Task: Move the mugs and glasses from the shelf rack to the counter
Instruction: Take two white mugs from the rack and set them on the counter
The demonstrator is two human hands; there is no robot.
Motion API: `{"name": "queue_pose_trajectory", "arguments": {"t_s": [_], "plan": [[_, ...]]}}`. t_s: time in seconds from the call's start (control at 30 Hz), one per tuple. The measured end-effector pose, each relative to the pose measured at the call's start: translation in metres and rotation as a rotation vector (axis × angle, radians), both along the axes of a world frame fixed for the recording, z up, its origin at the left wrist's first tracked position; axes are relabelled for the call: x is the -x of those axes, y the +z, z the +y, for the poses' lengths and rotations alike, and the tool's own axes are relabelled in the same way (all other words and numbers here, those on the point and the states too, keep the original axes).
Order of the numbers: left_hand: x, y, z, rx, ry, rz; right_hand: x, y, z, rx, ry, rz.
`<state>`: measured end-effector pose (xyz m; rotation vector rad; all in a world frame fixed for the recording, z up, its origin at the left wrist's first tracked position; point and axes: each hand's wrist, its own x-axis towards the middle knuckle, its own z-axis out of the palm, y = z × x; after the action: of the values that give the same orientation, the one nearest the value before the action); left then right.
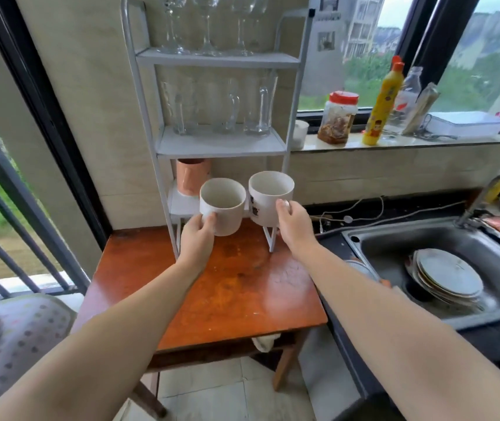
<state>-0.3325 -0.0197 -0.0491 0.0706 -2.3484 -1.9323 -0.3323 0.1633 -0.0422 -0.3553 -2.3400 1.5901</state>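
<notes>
White ceramic fills both my hands, one mug each, held up in front of the lowest shelf of the shelf rack (163,86). My left hand (197,235) is wrapped around the lower side of the plain mug (223,208), thumb across its front. My right hand (292,221) is closed on the printed mug (268,197) at its right side, where I judge the handle to be, though my fingers hide it. The two mugs sit close beside each other, rims up and slightly tilted toward me, and I cannot tell whether they touch.

I take this to be the carrying step: both mugs look clear of the rack and neither is set down yet. A copper-coloured cup (192,177) stands on the rack's bottom shelf, behind the plain mug. Clear glass mugs (218,107) fill the middle shelf and stemmed glasses (209,25) the top one, so most of the job seems left.

Next I would draw both mugs away from the rack and lower them onto the orange wooden surface (236,293) in front of the rack's feet, well apart, so that neither knocks the other or the rack's legs. The sink (394,247), to the right of the rack, holds stacked plates.
</notes>
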Motion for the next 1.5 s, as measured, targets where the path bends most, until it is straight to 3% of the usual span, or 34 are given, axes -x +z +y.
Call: {"name": "queue_pose_trajectory", "arguments": {"t_s": [0.17, 0.47, 0.73, 1.1, 1.5], "plan": [[-0.066, -0.005, 0.048, -0.017, -0.073, 0.006, -0.091, -0.002, 0.050, -0.012, -0.156, 0.020], [-0.177, 0.009, 0.179, -0.034, -0.401, 0.015, -0.271, 0.010, 0.168, -0.079, -0.482, -0.007], [-0.243, 0.018, 0.283, -0.019, -0.807, -0.005, -0.400, 0.019, 0.232, -0.020, -0.812, 0.006], [-0.320, 0.035, 0.398, -0.058, -1.350, -0.054, -0.524, 0.027, 0.259, -0.017, -1.368, 0.011], [-0.459, 0.026, 0.477, -0.023, -1.674, -0.157, -0.660, 0.023, 0.254, 0.029, -1.737, 0.004]]}}
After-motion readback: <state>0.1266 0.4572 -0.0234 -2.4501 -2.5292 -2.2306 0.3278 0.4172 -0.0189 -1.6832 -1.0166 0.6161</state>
